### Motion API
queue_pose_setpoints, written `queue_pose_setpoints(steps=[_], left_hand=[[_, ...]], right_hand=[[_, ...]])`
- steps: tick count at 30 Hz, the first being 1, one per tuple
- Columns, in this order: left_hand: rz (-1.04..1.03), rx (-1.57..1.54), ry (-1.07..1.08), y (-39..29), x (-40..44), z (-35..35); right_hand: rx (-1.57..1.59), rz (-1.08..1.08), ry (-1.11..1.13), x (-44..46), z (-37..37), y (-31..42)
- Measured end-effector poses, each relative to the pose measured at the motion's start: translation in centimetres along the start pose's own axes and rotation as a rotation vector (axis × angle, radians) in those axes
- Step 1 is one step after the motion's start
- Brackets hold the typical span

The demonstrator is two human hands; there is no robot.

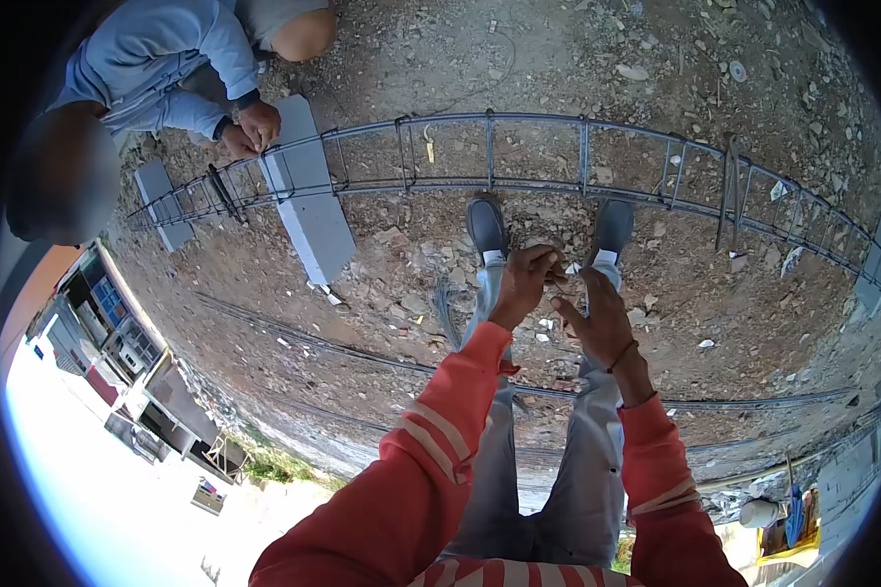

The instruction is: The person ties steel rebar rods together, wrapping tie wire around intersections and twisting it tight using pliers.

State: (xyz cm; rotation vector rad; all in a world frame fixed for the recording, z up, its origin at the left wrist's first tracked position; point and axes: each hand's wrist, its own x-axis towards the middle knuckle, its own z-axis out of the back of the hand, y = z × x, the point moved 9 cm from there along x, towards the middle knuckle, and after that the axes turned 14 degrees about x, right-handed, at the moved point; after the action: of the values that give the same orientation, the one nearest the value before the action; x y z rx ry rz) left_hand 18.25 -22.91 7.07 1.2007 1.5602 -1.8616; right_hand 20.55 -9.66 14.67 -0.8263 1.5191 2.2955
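My left hand (524,287) is closed, its fingers curled together in front of my shins. Whatever they pinch is too small to make out. Close by on the right, my right hand (607,328) has its thumb and fingers apart, with no object clearly visible between them. Both hands are above the rubble ground, nearer to me than a long rebar cage (489,152). The cage runs across the view just beyond my shoes (486,225), made of long bars joined by crosswise ties. A long-handled metal tool (729,191) lies across its right part.
At upper left a co-worker in a blue top (157,59) has both hands (255,127) at the cage. Grey blocks (313,230) lie under its left part, near a dark tool (225,193). Loose bars (313,339) lie on the ground behind my feet.
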Motion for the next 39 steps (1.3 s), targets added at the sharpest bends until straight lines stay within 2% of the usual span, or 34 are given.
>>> queue_pose_setpoints(steps=[1,2,3,4,5,6,7,9,10,12,16,18,21,25,28,30,31,33,35,39], left_hand=[[-0.023,-0.074,0.034,-0.2,-0.1,0.2],[-0.016,-0.08,0.009,1.1,0.5,1.7],[-0.01,-0.076,0.018,1.2,0.9,2.9],[-0.01,0.023,-0.08,0.9,1.3,5.3],[-0.011,0.121,-0.181,0.6,1.7,7.8],[-0.141,0.49,-0.229,-0.2,2.6,9.7],[-0.139,0.493,-0.223,-0.9,3.2,11.0],[-0.627,0.952,-0.431,-7.0,2.3,11.7],[-0.627,0.954,-0.424,-7.7,3.2,11.9],[-0.429,0.997,-0.551,-8.2,5.2,14.1],[-0.366,1.232,-0.508,-8.7,7.6,13.3],[-0.311,1.473,-0.313,-8.0,9.0,12.2],[-0.373,1.303,-0.304,-6.5,10.3,13.1],[-0.386,1.263,-0.259,-6.2,10.9,13.6],[-0.399,1.101,-0.211,-5.6,11.5,14.1],[-0.595,1.074,-0.327,-7.3,10.6,14.3],[-0.597,1.078,-0.324,-7.7,10.5,14.3],[-0.347,0.943,-0.082,-5.9,11.6,14.1],[-0.322,0.944,-0.05,-6.4,11.7,14.0],[-0.253,0.901,-0.002,-6.0,12.1,14.3]], right_hand=[[0.192,0.021,-0.003,1.6,-1.2,0.0],[0.196,0.01,-0.004,3.1,-2.9,-0.3],[0.751,-0.24,0.057,4.3,-6.2,-2.3],[1.304,-0.488,0.115,4.8,-10.0,-3.2],[1.307,-0.492,0.108,5.5,-11.6,-3.3],[1.372,-0.585,-0.006,5.8,-13.1,-4.5],[1.434,-0.676,-0.123,6.0,-14.5,-5.4],[1.453,-0.704,-0.22,6.5,-16.8,-6.6],[1.391,-0.702,-0.295,6.7,-17.1,-7.4],[1.331,-0.707,-0.418,6.8,-17.6,-8.4],[1.197,-0.673,-0.424,7.0,-17.9,-9.0],[1.125,-0.628,-0.453,8.1,-17.4,-9.6],[1.08,-0.496,-0.479,10.7,-17.7,-10.9],[1.04,-0.412,-0.458,13.8,-18.6,-9.9],[1.139,-0.368,-0.485,15.5,-18.3,-7.6],[1.225,-0.308,-0.537,16.2,-17.5,-6.2],[1.248,-0.282,-0.562,16.5,-17.3,-6.1],[1.276,-0.256,-0.588,16.5,-17.1,-5.5],[1.419,-0.296,-0.568,16.2,-17.5,-5.0],[1.504,-0.286,-0.564,16.3,-17.9,-4.5]])
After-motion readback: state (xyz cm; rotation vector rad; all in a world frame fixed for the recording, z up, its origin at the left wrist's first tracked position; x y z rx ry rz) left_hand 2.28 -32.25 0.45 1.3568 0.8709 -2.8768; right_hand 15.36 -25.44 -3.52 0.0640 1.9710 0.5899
